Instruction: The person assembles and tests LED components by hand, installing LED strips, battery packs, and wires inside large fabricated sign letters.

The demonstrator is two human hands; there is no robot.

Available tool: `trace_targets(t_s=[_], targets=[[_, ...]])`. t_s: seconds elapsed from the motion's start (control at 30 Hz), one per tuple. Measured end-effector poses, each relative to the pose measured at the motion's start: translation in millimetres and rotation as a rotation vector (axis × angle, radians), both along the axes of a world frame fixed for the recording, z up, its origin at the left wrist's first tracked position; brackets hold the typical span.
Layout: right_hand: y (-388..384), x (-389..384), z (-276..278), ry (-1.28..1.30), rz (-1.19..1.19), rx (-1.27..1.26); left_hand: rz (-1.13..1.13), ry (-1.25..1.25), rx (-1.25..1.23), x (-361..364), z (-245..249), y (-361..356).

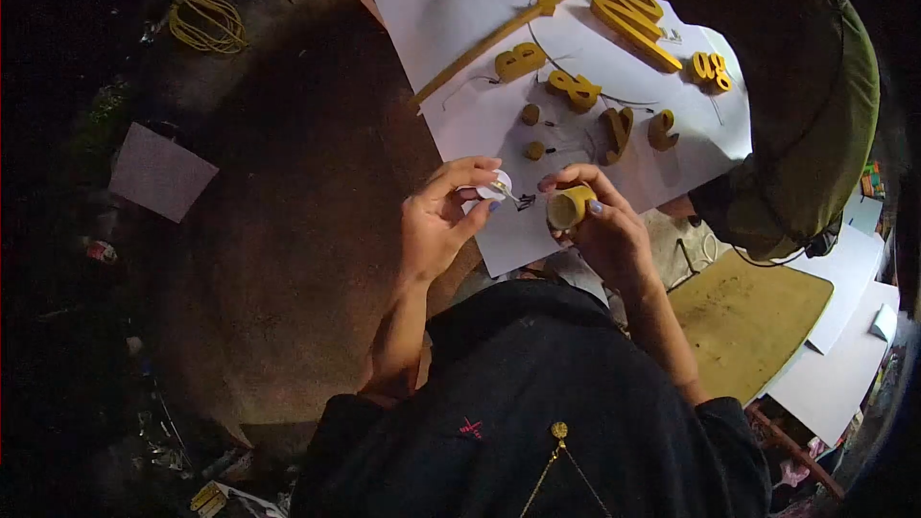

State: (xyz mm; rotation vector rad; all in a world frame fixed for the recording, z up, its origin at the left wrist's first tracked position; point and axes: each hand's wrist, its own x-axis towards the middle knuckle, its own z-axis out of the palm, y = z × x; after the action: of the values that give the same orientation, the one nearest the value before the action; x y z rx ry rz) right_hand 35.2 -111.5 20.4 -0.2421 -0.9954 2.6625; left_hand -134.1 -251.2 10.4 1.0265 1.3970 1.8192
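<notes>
My left hand [443, 216] pinches a small white round piece [499, 184] with thin dark wires trailing from it. My right hand [600, 225] grips a small yellow cylinder-like piece [569, 206], its open end turned toward the white piece. The two hands sit close together over the near edge of a large white paper sheet [480, 115]. On that sheet lie several yellow letter shapes [574, 89], two small yellow round pieces [531, 115] and a long yellow strip [489, 43].
Another person's dark green sleeve [806, 105] reaches over the sheet from the upper right. A yellow board [748, 317] and more white sheets [844, 345] lie at right. A yellow wire coil [206, 21] and a loose paper [158, 173] rest on the dark floor at left.
</notes>
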Motion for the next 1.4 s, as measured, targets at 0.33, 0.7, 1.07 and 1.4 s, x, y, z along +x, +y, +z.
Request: trace_targets(t_s=[0.33,0.7,1.07,1.4], targets=[[-8,-9,33,-0.041,0.235,-0.005,-0.017,-0.092,0.173,-4,22,-17],[-19,-12,44,-0.031,0.28,0.038,-0.047,-0.378,0.227,7,23,-8],[-31,7,34,-0.041,0.192,0.043,-0.187,-0.561,0.27,17,26,-4],[-25,15,29,0.03,-0.051,0.186,-0.194,-0.449,0.199,16,27,-6]])
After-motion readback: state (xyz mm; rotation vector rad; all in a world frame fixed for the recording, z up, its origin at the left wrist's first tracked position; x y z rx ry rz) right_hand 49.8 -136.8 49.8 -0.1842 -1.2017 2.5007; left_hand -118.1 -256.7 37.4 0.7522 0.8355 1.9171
